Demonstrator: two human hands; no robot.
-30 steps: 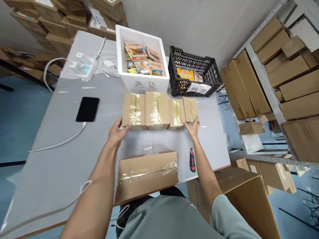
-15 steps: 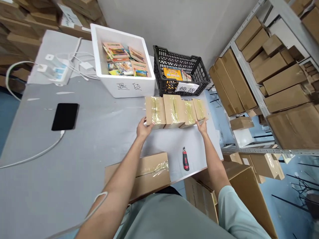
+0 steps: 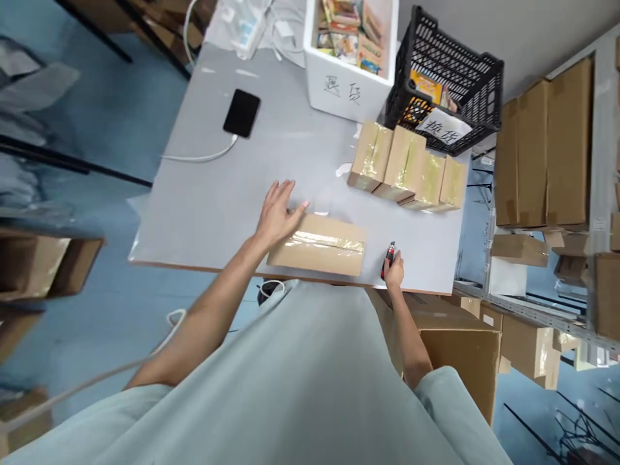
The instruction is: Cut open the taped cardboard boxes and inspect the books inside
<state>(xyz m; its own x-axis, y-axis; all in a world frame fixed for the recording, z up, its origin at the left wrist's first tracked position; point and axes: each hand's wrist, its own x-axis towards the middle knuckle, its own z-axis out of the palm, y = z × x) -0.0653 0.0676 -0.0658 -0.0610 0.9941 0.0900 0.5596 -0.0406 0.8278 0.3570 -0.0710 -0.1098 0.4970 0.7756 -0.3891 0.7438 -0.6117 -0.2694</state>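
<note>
We see the flat brown cardboard box sealed with clear tape lying at the near edge of the grey table, its near side almost flush with that edge. Our left hand rests open and flat on the box's left far corner, fingers spread onto the table, gripping nothing. Our right hand is closed around the red and black utility knife just right of the box. The main risk, as we judge it, is the knife: a slip along the glossy tape could send it toward the left hand pressing on the same box. The box could also slide off the near edge if pushed, since only one corner is pinned. Farther off, a row of four small taped cardboard boxes stands before the black plastic crate and white foam box, near the right edge, where a knock might topple them.
</note>
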